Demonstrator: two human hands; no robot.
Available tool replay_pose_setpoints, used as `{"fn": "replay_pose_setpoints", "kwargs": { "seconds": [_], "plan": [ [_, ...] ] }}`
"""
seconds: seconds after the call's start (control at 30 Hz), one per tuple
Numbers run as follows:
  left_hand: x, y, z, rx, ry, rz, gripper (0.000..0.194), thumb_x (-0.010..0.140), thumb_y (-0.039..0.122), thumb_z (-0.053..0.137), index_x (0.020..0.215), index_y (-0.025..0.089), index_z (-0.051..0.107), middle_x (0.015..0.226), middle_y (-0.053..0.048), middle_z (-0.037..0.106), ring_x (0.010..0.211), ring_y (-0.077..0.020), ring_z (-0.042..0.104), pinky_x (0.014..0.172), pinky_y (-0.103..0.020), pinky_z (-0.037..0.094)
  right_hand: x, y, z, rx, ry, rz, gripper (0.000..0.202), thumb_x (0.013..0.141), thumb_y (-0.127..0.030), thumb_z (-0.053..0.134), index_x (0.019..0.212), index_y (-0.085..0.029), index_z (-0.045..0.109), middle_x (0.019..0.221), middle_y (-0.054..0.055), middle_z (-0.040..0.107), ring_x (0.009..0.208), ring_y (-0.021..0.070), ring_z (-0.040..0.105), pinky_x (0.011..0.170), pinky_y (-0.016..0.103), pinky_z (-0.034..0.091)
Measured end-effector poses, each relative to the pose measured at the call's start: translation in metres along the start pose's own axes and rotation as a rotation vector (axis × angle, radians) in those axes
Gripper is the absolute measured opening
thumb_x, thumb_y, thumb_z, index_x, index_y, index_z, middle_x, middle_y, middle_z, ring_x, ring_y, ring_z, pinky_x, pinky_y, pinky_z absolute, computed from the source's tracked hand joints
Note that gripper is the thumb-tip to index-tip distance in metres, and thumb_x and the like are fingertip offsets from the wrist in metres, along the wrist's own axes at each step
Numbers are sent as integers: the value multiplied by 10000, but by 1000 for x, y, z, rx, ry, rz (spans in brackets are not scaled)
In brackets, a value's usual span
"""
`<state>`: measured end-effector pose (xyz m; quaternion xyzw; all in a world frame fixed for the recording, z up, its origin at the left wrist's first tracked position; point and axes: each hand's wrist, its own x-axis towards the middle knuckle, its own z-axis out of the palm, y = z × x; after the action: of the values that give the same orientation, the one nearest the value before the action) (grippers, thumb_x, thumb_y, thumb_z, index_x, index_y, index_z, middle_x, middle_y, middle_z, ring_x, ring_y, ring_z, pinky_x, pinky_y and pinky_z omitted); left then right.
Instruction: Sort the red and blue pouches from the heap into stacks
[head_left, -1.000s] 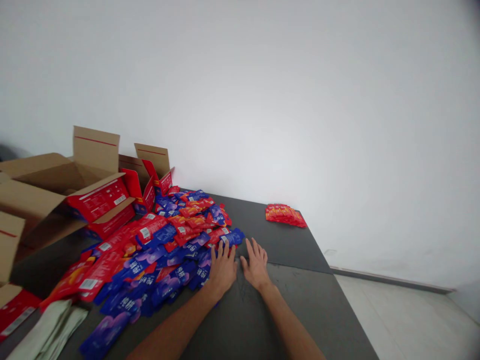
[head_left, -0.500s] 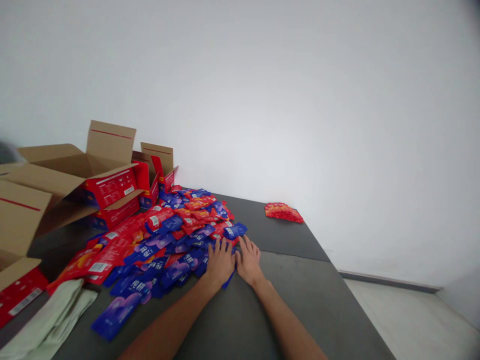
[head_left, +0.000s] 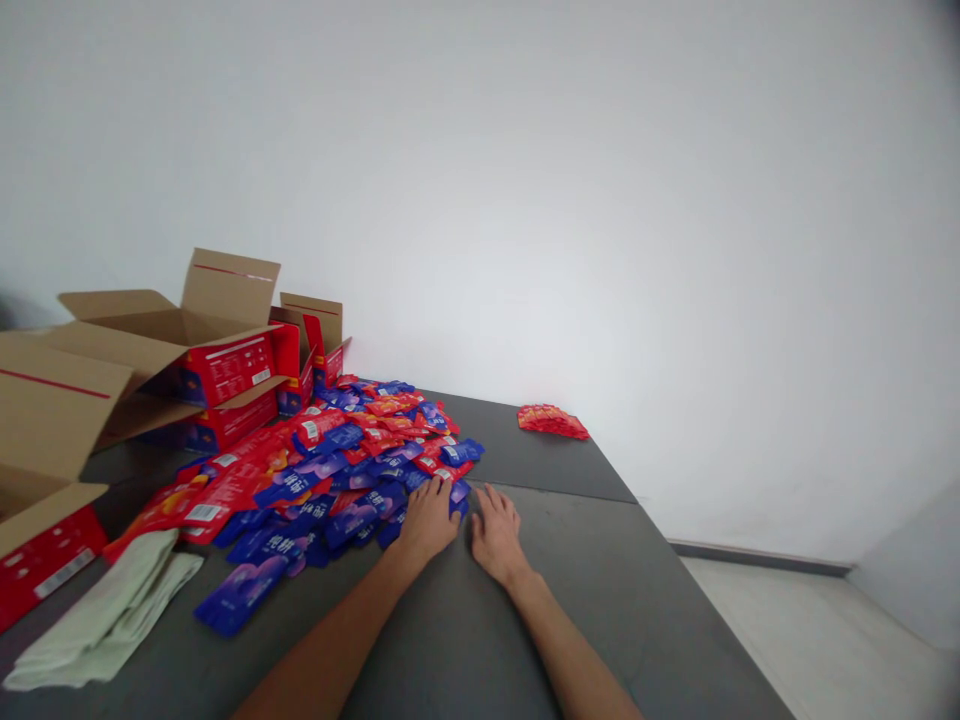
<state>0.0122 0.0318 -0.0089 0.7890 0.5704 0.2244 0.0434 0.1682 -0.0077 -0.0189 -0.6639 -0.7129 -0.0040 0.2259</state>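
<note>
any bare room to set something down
Bare: right of the right hand to the edge of the dark grey table, and between the pile of red and blue packets and the small red packet stack. Crowded: the left side, with that pile, open red cardboard boxes and a folded pale green cloth.

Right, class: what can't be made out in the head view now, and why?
All in the head view:
Bottom of the large open box: hidden by flaps and walls.
Lower packets in the heap: covered by those above.
Whether the left hand grips anything: its back hides its palm.
Near box: cut off by the left edge.
</note>
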Motion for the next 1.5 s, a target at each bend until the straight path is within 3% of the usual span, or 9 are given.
{"fn": "replay_pose_setpoints", "kwargs": {
  "seconds": [0.5, 0.67, 0.8, 0.93, 1.1, 1.2, 1.3, 1.4, 1.5],
  "plan": [
    [-10, -7, 3, -234, -46, 75, 596, 718, 254, 601, 1305, 201, 516, 1420, -100, 505, 1349, -244, 422, 1121, -381, 353, -21, 5, -18, 107, 18, -55, 486, 834, -207, 488, 1310, -243, 582, 1390, 69, 545, 1310, 299, 411, 1062, 484, 370],
    [-12, -2, -9, -179, -118, 125, 469, 722, 338, 628, 1182, 248, 629, 1382, -82, 540, 1317, -271, 451, 1109, -435, 357, -29, -5, -26, 150, -17, -115, 466, 825, -197, 509, 1279, -248, 602, 1362, 51, 569, 1300, 287, 419, 1083, 462, 359],
    [-16, -8, -23, -117, -230, 73, 549, 704, 347, 636, 1252, 347, 604, 1399, -63, 535, 1289, -315, 476, 1041, -526, 392, -33, -10, -27, 186, -46, -135, 487, 811, -189, 529, 1290, -247, 591, 1358, 51, 569, 1293, 301, 419, 1074, 471, 369],
    [-22, -12, -33, -138, -194, 58, 521, 735, 281, 572, 1251, 343, 604, 1326, -36, 600, 1231, -267, 529, 1031, -446, 410, -34, -11, -27, 217, -47, -126, 504, 806, -179, 533, 1304, -242, 581, 1348, 64, 576, 1284, 320, 425, 1065, 487, 378],
    [-28, -8, -40, -187, -143, 209, 624, 728, 233, 553, 1350, 271, 514, 1370, -37, 568, 1271, -227, 486, 1101, -375, 344, -33, -11, -29, 357, 17, -130, 646, 772, -167, 537, 1412, -215, 466, 1376, 77, 546, 1271, 283, 449, 1095, 457, 367],
    [-31, -4, -44, -219, -116, 300, 716, 729, 195, 536, 1432, 253, 411, 1449, -43, 489, 1341, -223, 410, 1148, -382, 282, -29, -11, -33, 572, 8, -62, 715, 735, -157, 506, 1443, -202, 415, 1365, 87, 549, 1191, 242, 534, 1014, 397, 456],
    [-32, 0, -46, -262, -92, 376, 768, 725, 156, 516, 1468, 247, 347, 1473, -52, 454, 1368, -219, 370, 1171, -406, 246, -24, -11, -36, 788, -5, 126, 587, 797, -252, 490, 1381, -188, 485, 1253, 96, 620, 1017, 210, 624, 868, 338, 528],
    [-30, 2, -43, -305, -55, 461, 787, 710, 115, 505, 1469, 247, 343, 1459, -60, 463, 1364, -225, 371, 1191, -462, 190, -20, -12, -37, 966, -8, 250, 519, 789, -424, 611, 1245, -177, 586, 1040, 73, 691, 863, 199, 643, 748, 299, 528],
    [-27, 0, -36, -321, 7, 464, 786, 696, 100, 519, 1451, 261, 374, 1456, -55, 466, 1371, -246, 355, 1196, -502, 155, -20, -14, -36, 1115, -45, 315, 448, 732, -467, 689, 1081, -193, 627, 834, 24, 682, 703, 170, 609, 584, 247, 469]
  ]
}}
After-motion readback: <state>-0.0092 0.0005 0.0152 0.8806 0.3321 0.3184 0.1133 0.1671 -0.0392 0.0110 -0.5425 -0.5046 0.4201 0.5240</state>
